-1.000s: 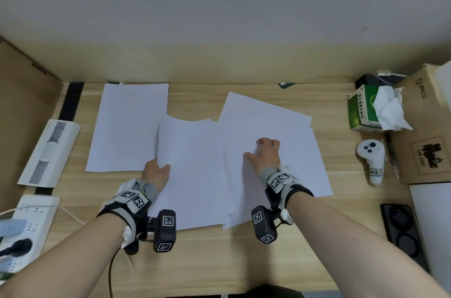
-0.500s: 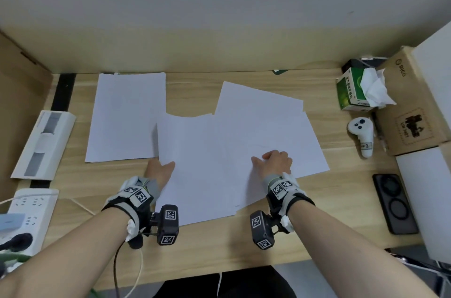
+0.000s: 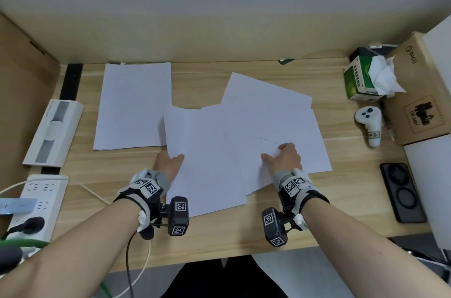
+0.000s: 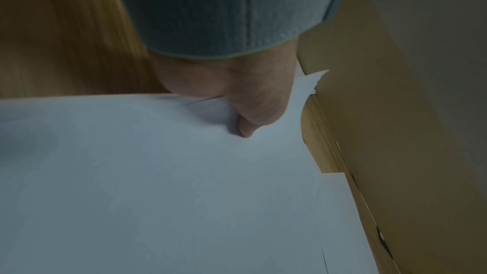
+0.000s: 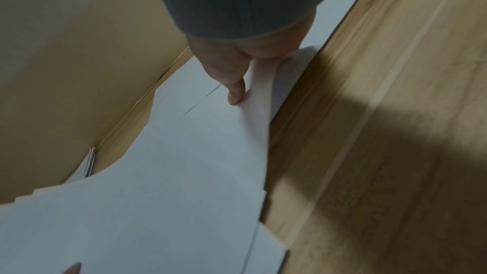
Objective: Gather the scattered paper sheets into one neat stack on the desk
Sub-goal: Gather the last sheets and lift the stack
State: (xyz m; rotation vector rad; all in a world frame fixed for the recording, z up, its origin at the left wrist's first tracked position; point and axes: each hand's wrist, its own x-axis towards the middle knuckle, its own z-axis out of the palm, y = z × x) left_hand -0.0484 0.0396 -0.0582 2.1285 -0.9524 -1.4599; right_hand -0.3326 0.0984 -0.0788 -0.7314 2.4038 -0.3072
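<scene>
White paper sheets lie spread over the wooden desk (image 3: 219, 232). A small pile (image 3: 133, 105) sits at the back left. My left hand (image 3: 174, 161) pinches the left edge of the middle sheet (image 3: 205, 163), thumb (image 4: 250, 120) on top and the fingers hidden beneath. To the right, overlapping sheets (image 3: 268, 100) fan out at an angle. My right hand (image 3: 278, 151) pinches one of them (image 3: 258, 166) near its edge, thumb (image 5: 235, 91) pressing down, and that edge is slightly raised.
A white power strip (image 3: 36, 200) and a white flat device (image 3: 53, 132) lie at the left. A tissue box (image 3: 358, 80), white controller (image 3: 368, 124), cardboard box (image 3: 419, 93) and black case (image 3: 402, 190) stand at the right. A cardboard wall (image 3: 24, 73) borders the left side.
My right hand has drawn back from the middle of the right sheets and now pinches one sheet, whose edge has lifted. The left hand keeps its hold on the middle sheet.
</scene>
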